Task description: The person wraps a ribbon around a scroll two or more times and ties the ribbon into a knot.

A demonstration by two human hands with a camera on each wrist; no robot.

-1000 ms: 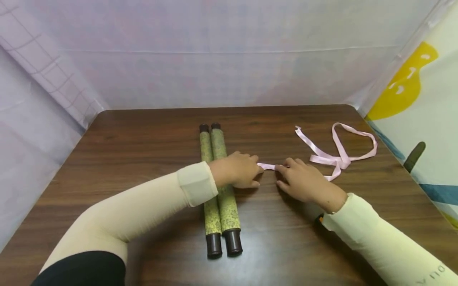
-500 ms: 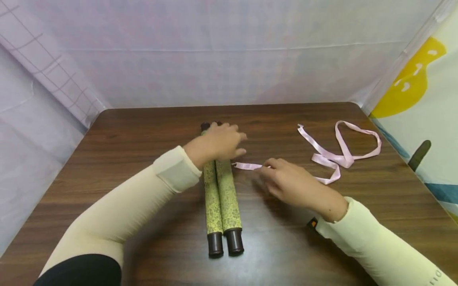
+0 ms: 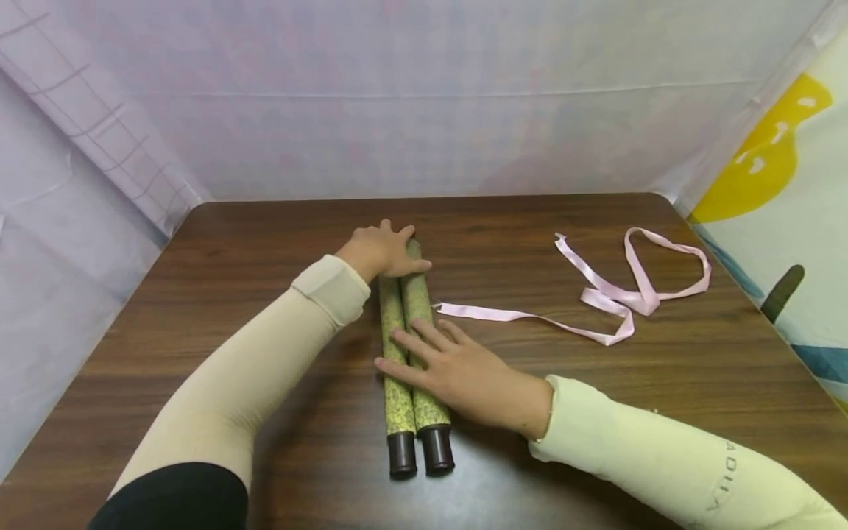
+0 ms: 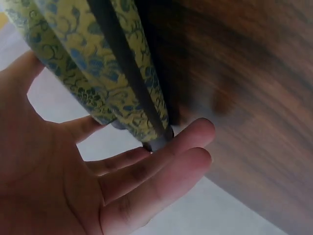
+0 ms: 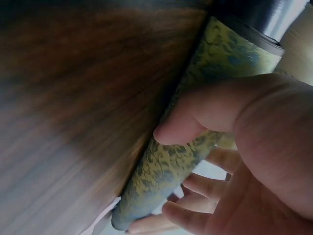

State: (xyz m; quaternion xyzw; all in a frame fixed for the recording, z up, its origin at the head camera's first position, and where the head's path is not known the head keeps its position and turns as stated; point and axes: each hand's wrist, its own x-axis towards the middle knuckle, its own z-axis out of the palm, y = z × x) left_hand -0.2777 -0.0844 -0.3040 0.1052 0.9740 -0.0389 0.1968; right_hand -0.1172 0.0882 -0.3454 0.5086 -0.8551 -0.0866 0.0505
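Two rolled scrolls (image 3: 400,412) lie side by side on the table, covered in yellow-green floral cloth with dark end caps. My left hand (image 3: 384,250) spreads over their far ends, thumb toward the right; in the left wrist view its fingers reach straight around the patterned rolls (image 4: 98,63). Over the nearer half, my right hand (image 3: 464,375) lies across both rolls with fingers spread. The right wrist view has its thumb against a roll (image 5: 176,161). A pink ribbon (image 3: 490,314) lies loose, its near end beside the right-hand roll.
The ribbon's looped remainder (image 3: 642,298) lies at the right on the brown wooden table (image 3: 298,235). Pale cloth (image 3: 424,140) hangs behind the table's back edge, with a printed cloth (image 3: 801,250) along the right.
My right hand has let go of the ribbon and moved left onto the scrolls. My left hand has left the ribbon and moved up to the scrolls' far ends.
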